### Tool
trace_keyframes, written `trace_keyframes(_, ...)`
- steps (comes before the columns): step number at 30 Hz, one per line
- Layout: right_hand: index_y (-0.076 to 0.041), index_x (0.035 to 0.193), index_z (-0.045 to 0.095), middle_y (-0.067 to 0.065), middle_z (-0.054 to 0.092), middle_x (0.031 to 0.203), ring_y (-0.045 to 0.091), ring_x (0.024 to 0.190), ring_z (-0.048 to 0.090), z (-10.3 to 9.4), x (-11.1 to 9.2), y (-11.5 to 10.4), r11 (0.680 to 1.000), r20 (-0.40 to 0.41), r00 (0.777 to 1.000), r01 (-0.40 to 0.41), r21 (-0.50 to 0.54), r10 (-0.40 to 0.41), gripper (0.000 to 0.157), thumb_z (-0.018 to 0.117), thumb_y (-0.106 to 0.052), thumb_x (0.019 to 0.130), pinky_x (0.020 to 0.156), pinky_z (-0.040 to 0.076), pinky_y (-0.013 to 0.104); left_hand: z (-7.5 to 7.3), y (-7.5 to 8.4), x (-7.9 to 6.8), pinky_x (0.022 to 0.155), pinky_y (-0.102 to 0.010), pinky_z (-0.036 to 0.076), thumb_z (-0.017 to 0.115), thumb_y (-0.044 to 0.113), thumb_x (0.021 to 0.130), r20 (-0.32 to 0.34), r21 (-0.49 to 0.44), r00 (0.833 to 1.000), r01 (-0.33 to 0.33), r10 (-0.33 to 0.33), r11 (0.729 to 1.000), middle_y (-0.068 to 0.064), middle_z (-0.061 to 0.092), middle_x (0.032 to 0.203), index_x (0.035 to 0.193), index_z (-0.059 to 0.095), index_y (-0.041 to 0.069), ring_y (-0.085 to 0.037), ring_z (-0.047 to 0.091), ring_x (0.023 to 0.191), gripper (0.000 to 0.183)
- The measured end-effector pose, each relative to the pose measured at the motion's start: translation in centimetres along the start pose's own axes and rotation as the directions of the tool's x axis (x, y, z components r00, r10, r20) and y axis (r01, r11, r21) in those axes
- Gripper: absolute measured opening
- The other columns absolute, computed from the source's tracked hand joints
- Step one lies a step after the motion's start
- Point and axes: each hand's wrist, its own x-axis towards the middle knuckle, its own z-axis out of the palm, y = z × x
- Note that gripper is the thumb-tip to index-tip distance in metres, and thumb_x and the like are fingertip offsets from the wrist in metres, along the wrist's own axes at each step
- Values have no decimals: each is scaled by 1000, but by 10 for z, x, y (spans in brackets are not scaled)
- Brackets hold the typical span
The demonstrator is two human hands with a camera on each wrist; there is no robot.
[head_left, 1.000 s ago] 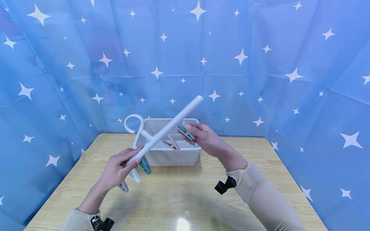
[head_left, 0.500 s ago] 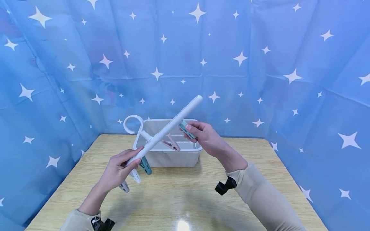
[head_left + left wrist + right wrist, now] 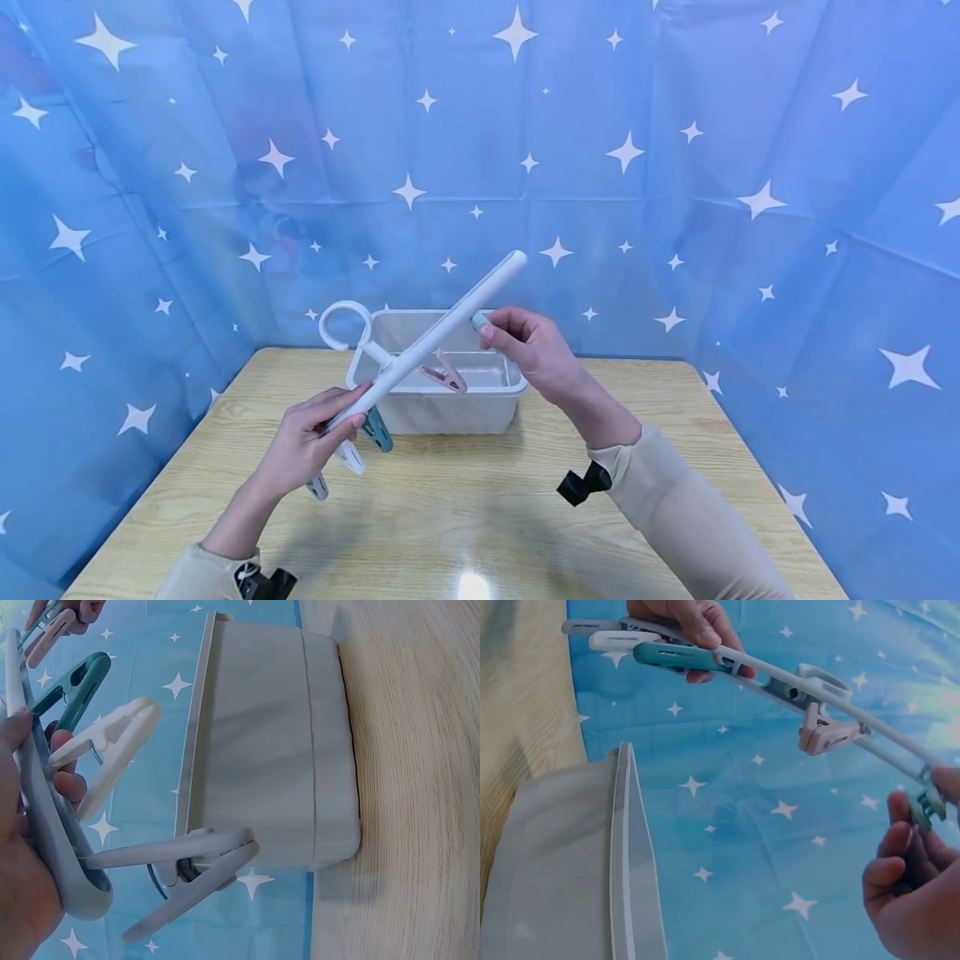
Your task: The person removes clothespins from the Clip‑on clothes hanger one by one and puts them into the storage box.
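A white clip hanger (image 3: pixel 442 330) with a round hook slants up to the right, held in the air over the table. My left hand (image 3: pixel 300 443) grips its lower left end, thumb on top. Along its underside hang a grey clothespin (image 3: pixel 187 870), a white clothespin (image 3: pixel 120 746), a dark teal clothespin (image 3: pixel 84 688) and a pink clothespin (image 3: pixel 825 735). My right hand (image 3: pixel 542 357) pinches a light green clothespin (image 3: pixel 922 812) at the hanger's upper right end. Its jaws meet the hanger there; my fingers hide most of it in the head view.
Behind and below the hanger, a light grey plastic bin (image 3: pixel 450 414) stands on the wooden table (image 3: pixel 420 517). A blue curtain (image 3: pixel 480 142) with white stars surrounds the table at the back and sides.
My right hand has turned and risen slightly, bringing the light green clothespin up against the hanger's right end. The left hand and hanger have hardly moved.
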Motion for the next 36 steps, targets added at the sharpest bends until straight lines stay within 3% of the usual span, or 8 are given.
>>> trace_keyframes(5, -3, 112, 68, 1, 63, 85, 13, 71, 51, 1, 0, -1, 996, -47, 999, 13, -89, -17, 24, 65, -21, 97, 66, 41, 23, 0, 0, 0, 48, -19, 42, 64, -11, 90, 1, -6, 1000, -7, 7, 1000, 2, 65, 90, 138, 60, 6, -6, 56, 64, 51)
trace_keyframes(12, -1, 115, 68, 8, 63, 87, 24, 71, 53, 1, 1, -3, 987, -79, 995, 48, -152, -61, 25, 67, -16, 96, 62, 43, 22, 0, 0, 1, 47, -18, 41, 64, -11, 90, -1, -2, 1000, -24, 24, 1000, 2, 64, 91, 138, 60, 5, -6, 55, 64, 51)
trace_keyframes(15, -1, 114, 69, 11, 64, 86, 19, 68, 53, 1, 2, -3, 982, -93, 992, 62, -178, -80, 24, 67, -14, 95, 60, 42, 21, 0, 1, 1, 47, -18, 42, 64, -11, 90, -1, 0, 1000, -25, 25, 1000, 2, 64, 93, 138, 60, 5, -6, 55, 64, 51)
trace_keyframes(23, -1, 113, 69, 8, 64, 82, 13, 65, 53, -1, 2, -3, 966, -128, 987, 62, -252, -96, 23, 70, -15, 94, 58, 43, 21, -1, 2, 1, 48, -18, 42, 63, -10, 92, 9, 11, 1000, -4, 4, 1000, -5, 63, 87, 140, 59, 6, -6, 53, 63, 51)
trace_keyframes(30, -4, 110, 70, 8, 62, 78, 15, 64, 51, -2, 2, -6, 947, -145, 983, 61, -314, -112, 23, 72, -18, 93, 57, 41, 22, -1, 5, 1, 49, -19, 43, 63, -11, 91, 5, 18, 1000, 13, -13, 1000, 5, 62, 86, 139, 59, 6, -7, 54, 63, 52)
trace_keyframes(36, -6, 109, 70, 8, 61, 77, 16, 63, 50, -3, 1, -7, 929, -154, 977, 82, -361, -145, 22, 73, -19, 92, 56, 40, 23, 0, 5, 1, 50, -19, 44, 64, -13, 89, 0, 19, 1000, -14, 14, 1000, 4, 61, 87, 139, 59, 4, -9, 54, 63, 53)
